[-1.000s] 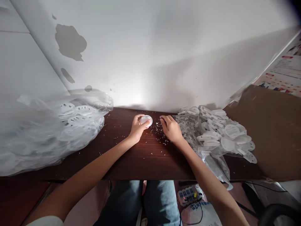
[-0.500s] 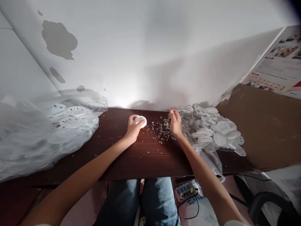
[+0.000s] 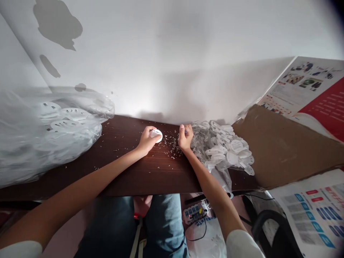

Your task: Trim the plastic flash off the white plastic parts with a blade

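Note:
My left hand (image 3: 145, 142) grips a small round white plastic piece (image 3: 157, 135) with dark slots, thumb on its face, just above the table. To its right, my right hand (image 3: 185, 139) is curled closed with the thumb up. A hint of blue shows at its fingers, too small to name. Beneath and beside that hand lie tiny clear plastic scraps (image 3: 174, 149). A pile of white oval plastic pieces (image 3: 237, 146) spreads to the right of my right hand, partly on a clear plastic bag (image 3: 224, 175).
On the left a large clear bag (image 3: 88, 139) holds many slotted white pieces. Brown cardboard (image 3: 285, 147) and a printed sheet (image 3: 303, 86) stand at the right of the dark wooden table (image 3: 161, 179). A power strip (image 3: 195, 212) with cables lies below the table edge.
The view has shifted, so most things sit further left. My right hand has curled up more tightly, and the white piece in my left hand is tilted differently.

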Tool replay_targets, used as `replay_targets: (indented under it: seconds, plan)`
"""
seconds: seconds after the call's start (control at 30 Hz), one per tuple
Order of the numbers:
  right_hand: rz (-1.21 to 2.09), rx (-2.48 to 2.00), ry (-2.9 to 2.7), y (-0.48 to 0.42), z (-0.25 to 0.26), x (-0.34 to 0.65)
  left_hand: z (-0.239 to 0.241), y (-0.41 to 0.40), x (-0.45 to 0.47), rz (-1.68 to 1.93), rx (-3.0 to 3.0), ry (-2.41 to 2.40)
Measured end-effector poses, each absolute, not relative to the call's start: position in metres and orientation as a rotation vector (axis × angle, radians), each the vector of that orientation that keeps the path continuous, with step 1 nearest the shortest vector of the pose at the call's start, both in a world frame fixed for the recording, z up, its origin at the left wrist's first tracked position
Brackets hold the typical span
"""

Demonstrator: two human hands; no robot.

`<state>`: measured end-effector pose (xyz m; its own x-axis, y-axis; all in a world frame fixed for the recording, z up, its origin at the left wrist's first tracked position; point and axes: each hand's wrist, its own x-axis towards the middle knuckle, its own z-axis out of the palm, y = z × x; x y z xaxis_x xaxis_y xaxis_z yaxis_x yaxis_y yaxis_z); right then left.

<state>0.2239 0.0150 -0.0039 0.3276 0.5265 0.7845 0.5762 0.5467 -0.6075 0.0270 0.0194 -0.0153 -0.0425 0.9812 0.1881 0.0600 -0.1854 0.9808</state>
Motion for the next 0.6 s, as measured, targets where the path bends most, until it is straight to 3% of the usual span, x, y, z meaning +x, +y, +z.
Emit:
replay_targets:
  seconds: [0.3,0.43,0.6]
  plan:
    - [0.128,-0.983,-1.476,0.015,-0.002,0.232,-0.012,0.027,0.017,1.255,1.249,1.031]
    - [0.295,-0.900,-1.202,0.027,-0.005,0.233,-0.009,0.029,0.012,1.201,1.103,0.973]
    - [0.488,-0.781,-0.922,0.042,-0.015,0.233,-0.003,0.016,0.009,1.240,1.555,0.959]
